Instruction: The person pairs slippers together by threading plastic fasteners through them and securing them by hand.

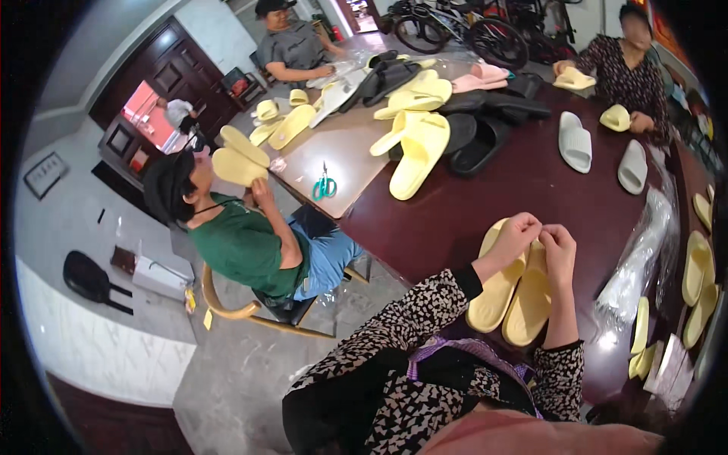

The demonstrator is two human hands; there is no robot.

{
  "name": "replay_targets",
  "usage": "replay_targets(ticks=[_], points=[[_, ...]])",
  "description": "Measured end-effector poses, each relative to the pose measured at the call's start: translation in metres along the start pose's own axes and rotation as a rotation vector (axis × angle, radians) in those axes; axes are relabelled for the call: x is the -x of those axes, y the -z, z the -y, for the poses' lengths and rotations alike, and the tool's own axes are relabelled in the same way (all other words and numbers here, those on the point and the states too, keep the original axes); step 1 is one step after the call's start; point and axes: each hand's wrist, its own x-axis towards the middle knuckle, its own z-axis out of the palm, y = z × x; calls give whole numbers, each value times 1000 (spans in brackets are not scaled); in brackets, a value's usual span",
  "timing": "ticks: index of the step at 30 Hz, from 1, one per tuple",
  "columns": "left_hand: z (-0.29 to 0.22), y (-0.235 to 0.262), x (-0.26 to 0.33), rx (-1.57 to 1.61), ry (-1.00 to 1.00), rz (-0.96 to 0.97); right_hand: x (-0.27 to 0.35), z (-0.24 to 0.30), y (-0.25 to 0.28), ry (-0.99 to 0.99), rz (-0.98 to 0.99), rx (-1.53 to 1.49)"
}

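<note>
A pair of pale yellow slippers point(498, 302) lies side by side on the dark red table before me, soles down as far as I can tell. Over their far ends, my left hand point(516, 233) and my right hand point(559, 249) meet with fingertips pinched close together. Whatever sits between the fingertips is too small to make out. My wrists partly cover the slippers, and their straps are hidden. To the right of my right hand lies a bundle of clear plastic bags point(631, 265).
Yellow, black and pink slippers are heaped at the table's far side, a yellow slipper point(417, 155) nearest. Teal-handled scissors point(324, 186) lie on the brown board. Grey slippers point(575, 142) stand far right. A person in green point(246, 243) sits left; others work around the table.
</note>
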Motion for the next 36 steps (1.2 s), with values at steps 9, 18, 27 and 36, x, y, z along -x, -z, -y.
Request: replay_targets(ticks=[9, 18, 27, 36], points=[[3, 0, -3, -144, -42, -32, -6, -10, 1, -55, 34, -103], [0, 1, -3, -106, -35, -41, -7, -12, 0, -66, 67, -125], [1, 2, -3, -114, -24, -24, -7, -17, -2, -33, 62, -138], [-4, 3, -1, -69, 61, -13, -5, -13, -1, -58, 74, -117]])
